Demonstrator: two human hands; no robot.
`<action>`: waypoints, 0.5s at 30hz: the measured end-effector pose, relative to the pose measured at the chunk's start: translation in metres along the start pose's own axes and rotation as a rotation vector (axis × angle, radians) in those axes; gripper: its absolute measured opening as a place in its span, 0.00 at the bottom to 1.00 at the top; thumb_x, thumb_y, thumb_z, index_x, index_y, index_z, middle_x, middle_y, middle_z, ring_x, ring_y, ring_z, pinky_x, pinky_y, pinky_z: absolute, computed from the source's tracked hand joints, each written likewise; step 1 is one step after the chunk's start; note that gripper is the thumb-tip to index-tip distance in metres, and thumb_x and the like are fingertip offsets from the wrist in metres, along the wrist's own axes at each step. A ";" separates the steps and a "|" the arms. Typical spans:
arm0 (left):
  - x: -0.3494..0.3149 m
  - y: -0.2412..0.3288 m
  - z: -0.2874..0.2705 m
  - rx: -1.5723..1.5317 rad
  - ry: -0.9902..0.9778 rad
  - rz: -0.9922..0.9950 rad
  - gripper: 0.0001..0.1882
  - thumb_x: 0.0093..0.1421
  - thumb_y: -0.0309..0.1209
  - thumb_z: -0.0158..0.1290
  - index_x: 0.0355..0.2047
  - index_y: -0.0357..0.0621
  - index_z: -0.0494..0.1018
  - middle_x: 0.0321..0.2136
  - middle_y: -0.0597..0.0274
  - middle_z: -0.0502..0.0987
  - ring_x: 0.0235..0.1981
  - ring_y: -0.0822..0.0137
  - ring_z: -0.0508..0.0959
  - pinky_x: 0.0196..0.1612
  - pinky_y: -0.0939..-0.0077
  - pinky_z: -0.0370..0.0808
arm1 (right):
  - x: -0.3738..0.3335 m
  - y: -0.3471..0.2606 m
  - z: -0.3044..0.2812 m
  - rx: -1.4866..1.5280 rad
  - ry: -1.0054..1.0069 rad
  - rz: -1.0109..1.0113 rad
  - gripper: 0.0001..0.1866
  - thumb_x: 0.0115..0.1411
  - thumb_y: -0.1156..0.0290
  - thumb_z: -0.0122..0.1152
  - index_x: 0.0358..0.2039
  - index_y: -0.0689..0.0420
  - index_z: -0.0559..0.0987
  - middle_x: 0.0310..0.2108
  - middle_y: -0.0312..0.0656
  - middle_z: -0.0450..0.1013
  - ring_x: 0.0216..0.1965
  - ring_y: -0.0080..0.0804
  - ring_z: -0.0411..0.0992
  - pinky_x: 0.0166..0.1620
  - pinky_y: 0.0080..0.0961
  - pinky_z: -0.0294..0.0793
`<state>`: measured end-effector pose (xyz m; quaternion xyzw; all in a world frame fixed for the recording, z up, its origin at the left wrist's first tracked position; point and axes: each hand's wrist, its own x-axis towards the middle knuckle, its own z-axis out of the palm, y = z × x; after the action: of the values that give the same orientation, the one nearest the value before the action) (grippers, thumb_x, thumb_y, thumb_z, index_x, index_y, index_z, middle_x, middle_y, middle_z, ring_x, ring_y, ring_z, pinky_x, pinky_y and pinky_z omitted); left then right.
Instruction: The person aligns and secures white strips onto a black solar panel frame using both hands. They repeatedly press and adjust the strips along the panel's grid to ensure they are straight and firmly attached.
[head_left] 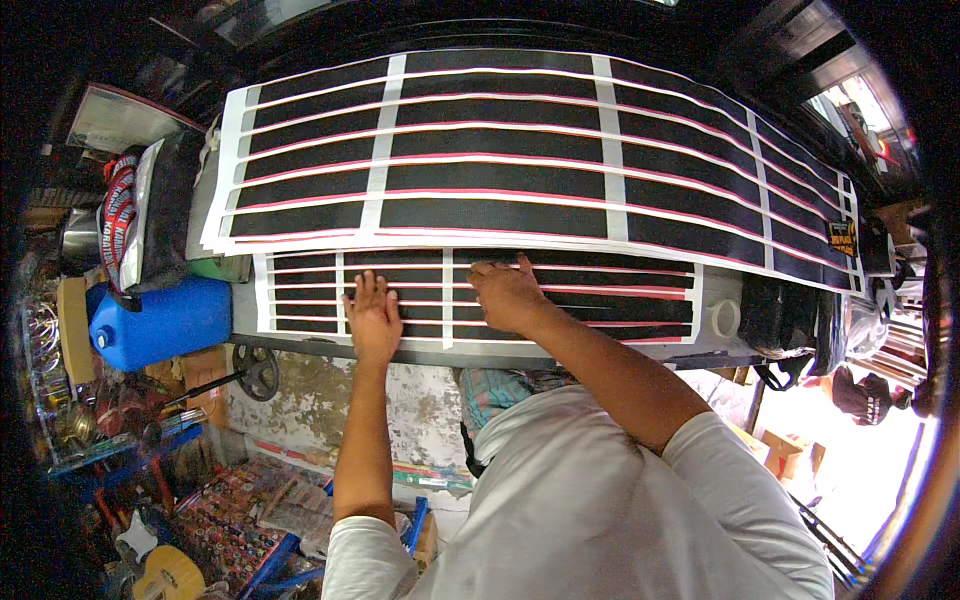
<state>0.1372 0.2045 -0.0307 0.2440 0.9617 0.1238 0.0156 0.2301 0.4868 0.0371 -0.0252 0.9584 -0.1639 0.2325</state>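
A smaller white sheet (448, 318) with black panels and thin red lines lies on the grey table before me. My left hand (373, 312) is flat on its left part, fingers stretched out and a little apart. Toward its middle, my right hand (508, 296) rests with bent fingers, some set apart, just below the larger sheets' near edge. Nothing shows held in either hand. Beyond them a layered stack of larger sheets (614, 150), also white with black panels and red lines, spreads across the table and covers the smaller sheet's far edge.
A blue plastic container (162, 322) stands left of the table, beside red-lettered straps (118, 215). A roll of tape (725, 318) and black bags (778, 315) sit at the right end. A small black and yellow label (843, 240) lies on the large sheets. Below left are shelves of small goods (235, 515).
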 end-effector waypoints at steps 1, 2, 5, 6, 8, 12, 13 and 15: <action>-0.003 0.004 0.004 0.082 0.024 0.047 0.26 0.78 0.42 0.44 0.64 0.35 0.77 0.72 0.42 0.69 0.76 0.44 0.63 0.77 0.33 0.50 | 0.000 -0.001 -0.001 0.008 -0.004 -0.003 0.32 0.64 0.64 0.65 0.69 0.55 0.73 0.70 0.42 0.68 0.67 0.43 0.72 0.70 0.76 0.59; -0.002 0.012 0.007 0.089 0.010 0.060 0.25 0.78 0.42 0.46 0.62 0.37 0.79 0.71 0.42 0.70 0.75 0.45 0.65 0.77 0.34 0.51 | 0.001 0.001 -0.001 0.017 -0.005 0.008 0.32 0.64 0.64 0.65 0.68 0.55 0.73 0.70 0.42 0.68 0.67 0.43 0.72 0.70 0.77 0.60; 0.003 0.040 0.006 -0.005 0.055 0.061 0.18 0.72 0.34 0.54 0.55 0.39 0.83 0.65 0.47 0.76 0.68 0.47 0.73 0.74 0.41 0.60 | 0.001 0.005 0.002 0.021 0.006 0.009 0.31 0.65 0.64 0.64 0.68 0.55 0.73 0.70 0.42 0.68 0.67 0.43 0.72 0.69 0.79 0.59; 0.006 0.047 0.006 -0.047 0.078 0.063 0.16 0.71 0.32 0.57 0.54 0.40 0.84 0.63 0.49 0.78 0.66 0.48 0.75 0.72 0.44 0.65 | 0.002 0.005 0.002 0.010 -0.001 0.011 0.30 0.65 0.65 0.64 0.68 0.55 0.73 0.70 0.42 0.68 0.67 0.44 0.72 0.70 0.79 0.59; 0.013 0.058 0.004 -0.128 0.112 0.076 0.14 0.67 0.29 0.61 0.51 0.42 0.85 0.58 0.53 0.81 0.60 0.49 0.78 0.67 0.50 0.72 | 0.003 0.002 0.000 -0.010 -0.013 0.011 0.29 0.67 0.65 0.62 0.68 0.54 0.73 0.70 0.42 0.68 0.68 0.44 0.72 0.70 0.80 0.58; 0.026 0.073 0.000 -0.230 0.162 0.156 0.13 0.64 0.27 0.64 0.48 0.43 0.86 0.47 0.56 0.82 0.50 0.50 0.80 0.54 0.57 0.81 | 0.000 0.001 -0.005 0.031 -0.034 0.013 0.30 0.68 0.66 0.60 0.70 0.53 0.71 0.71 0.43 0.67 0.69 0.45 0.70 0.70 0.81 0.57; 0.027 0.073 -0.001 -0.250 0.162 0.154 0.13 0.64 0.27 0.64 0.48 0.43 0.86 0.47 0.56 0.82 0.49 0.50 0.80 0.53 0.57 0.81 | -0.001 0.000 -0.003 0.023 -0.017 0.003 0.30 0.68 0.66 0.60 0.70 0.53 0.71 0.71 0.43 0.67 0.69 0.44 0.70 0.71 0.80 0.57; 0.028 0.077 -0.002 -0.307 0.173 0.144 0.12 0.62 0.25 0.65 0.47 0.42 0.86 0.46 0.56 0.81 0.48 0.50 0.80 0.51 0.56 0.80 | -0.005 0.001 0.003 -0.002 0.023 -0.017 0.30 0.69 0.67 0.60 0.71 0.53 0.70 0.72 0.44 0.66 0.70 0.45 0.70 0.71 0.80 0.56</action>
<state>0.1480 0.2829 -0.0095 0.2953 0.9093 0.2904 -0.0392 0.2360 0.4880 0.0367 -0.0318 0.9609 -0.1652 0.2198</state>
